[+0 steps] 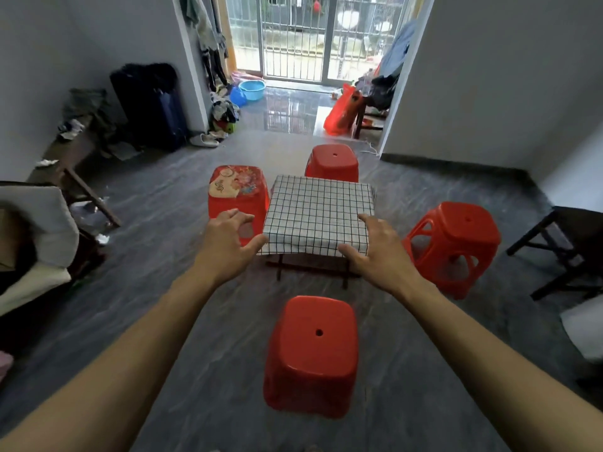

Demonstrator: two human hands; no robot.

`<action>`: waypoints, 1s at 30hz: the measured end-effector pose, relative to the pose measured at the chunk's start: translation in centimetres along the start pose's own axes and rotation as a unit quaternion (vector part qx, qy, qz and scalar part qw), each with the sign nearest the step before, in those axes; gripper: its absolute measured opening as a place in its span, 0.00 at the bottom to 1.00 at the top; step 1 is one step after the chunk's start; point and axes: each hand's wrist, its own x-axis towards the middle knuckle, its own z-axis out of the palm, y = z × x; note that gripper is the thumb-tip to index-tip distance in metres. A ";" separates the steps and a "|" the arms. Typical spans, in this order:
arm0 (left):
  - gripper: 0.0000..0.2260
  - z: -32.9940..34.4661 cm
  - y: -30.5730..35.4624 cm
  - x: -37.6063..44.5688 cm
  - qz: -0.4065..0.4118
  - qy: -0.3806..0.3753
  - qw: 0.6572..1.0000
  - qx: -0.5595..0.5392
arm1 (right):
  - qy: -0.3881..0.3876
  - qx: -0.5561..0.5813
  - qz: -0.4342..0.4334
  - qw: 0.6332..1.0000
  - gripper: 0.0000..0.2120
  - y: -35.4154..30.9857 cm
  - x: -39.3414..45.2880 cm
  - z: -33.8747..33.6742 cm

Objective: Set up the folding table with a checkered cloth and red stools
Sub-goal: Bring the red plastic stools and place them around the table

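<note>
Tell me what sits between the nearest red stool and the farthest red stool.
In the head view, the folding table under its checkered cloth stands between the near stool and the far stool.

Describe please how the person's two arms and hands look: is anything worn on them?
Both forearms are bare up to the frame's edge; no sleeve shows. The left hand and the right hand wear no gloves, and I see no watch, bracelet or ring. Any small mark would be too blurred to tell.
</note>
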 end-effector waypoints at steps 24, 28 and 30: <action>0.25 -19.7 -32.1 1.0 -0.044 0.036 0.995 -0.079 | -0.045 -0.038 -0.014 0.998 0.36 -30.9 4.6 18.7; 0.24 -20.4 -35.8 4.2 -0.052 0.035 0.995 -0.074 | -0.049 -0.033 -0.021 0.998 0.36 -33.3 10.3 21.6; 0.24 -20.4 -38.0 6.3 -0.061 0.022 0.996 -0.058 | -0.055 -0.013 -0.019 0.998 0.36 -34.4 13.7 23.7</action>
